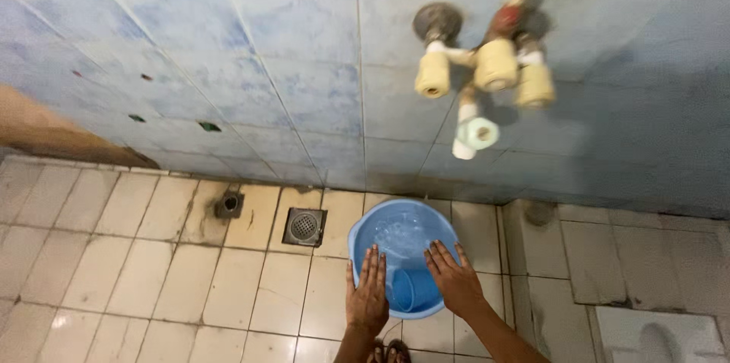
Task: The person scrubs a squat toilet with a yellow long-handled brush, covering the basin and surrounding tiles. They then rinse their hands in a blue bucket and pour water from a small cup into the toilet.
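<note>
Head view: both hands, left hand (368, 294) and right hand (454, 278), apparently rest on blue basin (363, 235).

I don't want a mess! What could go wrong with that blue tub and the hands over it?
The blue basin holds water, and the left hand and right hand rest at its rim, so a tilt might slosh water onto the tiled floor. Wet tiles could get slippery. The cup inside might tip.

A tiled washroom: wall taps (487, 66), floor drain (304, 227), squat toilet (658, 339)
</note>
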